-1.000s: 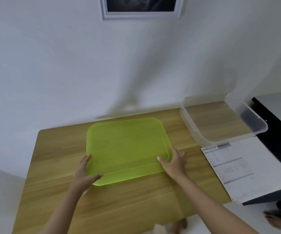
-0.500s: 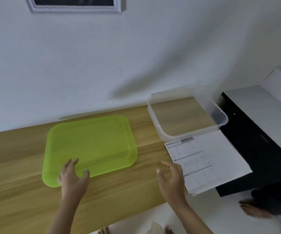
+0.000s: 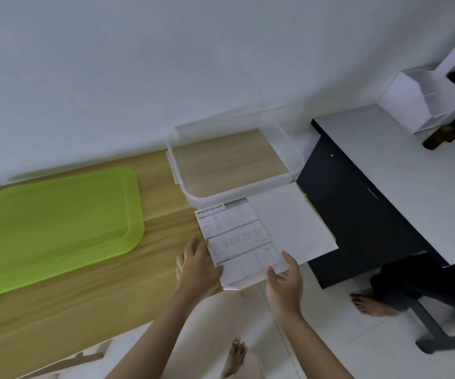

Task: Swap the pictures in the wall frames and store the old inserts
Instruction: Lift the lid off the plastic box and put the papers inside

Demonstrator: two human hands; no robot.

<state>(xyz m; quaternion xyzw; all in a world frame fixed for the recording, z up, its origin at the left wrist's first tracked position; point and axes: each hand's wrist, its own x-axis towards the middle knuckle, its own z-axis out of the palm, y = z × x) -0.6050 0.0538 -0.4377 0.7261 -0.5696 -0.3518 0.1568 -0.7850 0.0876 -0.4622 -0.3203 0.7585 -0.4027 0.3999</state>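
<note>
A small stack of white sheets (image 3: 289, 228), with a printed "Specification" page (image 3: 237, 236) on top, lies at the right end of the wooden table (image 3: 84, 302) and overhangs its near edge. My left hand (image 3: 197, 265) touches the stack's left edge, thumb lying on the printed page. My right hand (image 3: 286, 277) pinches the stack's near edge, thumb on top. No wall frame is in view.
A clear plastic bin (image 3: 182, 170) stands just behind the sheets against the wall. A green tray (image 3: 56, 228) lies flat at the left. A black cabinet with a white top (image 3: 357, 214) adjoins the table on the right. Another person's foot (image 3: 371, 305) is beside it.
My view swung right, and the wall frame left the picture. Both hands left the green tray and moved right to the stack of sheets, where the right one took its near edge.
</note>
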